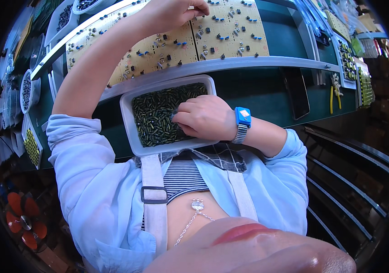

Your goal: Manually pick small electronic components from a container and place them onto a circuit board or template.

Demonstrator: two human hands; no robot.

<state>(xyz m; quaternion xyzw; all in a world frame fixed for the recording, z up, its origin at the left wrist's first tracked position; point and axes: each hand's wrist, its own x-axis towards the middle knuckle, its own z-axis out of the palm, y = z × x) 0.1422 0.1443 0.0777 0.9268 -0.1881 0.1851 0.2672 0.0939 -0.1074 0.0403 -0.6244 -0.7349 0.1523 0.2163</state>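
My left hand reaches over the tan circuit boards, near the far side, with its fingertips pinched together. Whatever those fingers hold, if anything, is too small to make out. Small black, blue and silver components stand on the boards in repeated groups. Close to my body, a white plastic tray holds many small dark green cylindrical components, which look like capacitors. My right hand is over the tray's right part, fingers curled and their tips down among the components. A blue wrist strap circles the right wrist.
A metal rail runs along the boards' near edge, just beyond the tray. On the right lie a black phone and yellow-handled pliers. Tubs of small parts stand at the left. An orange-bladed fan is at lower left.
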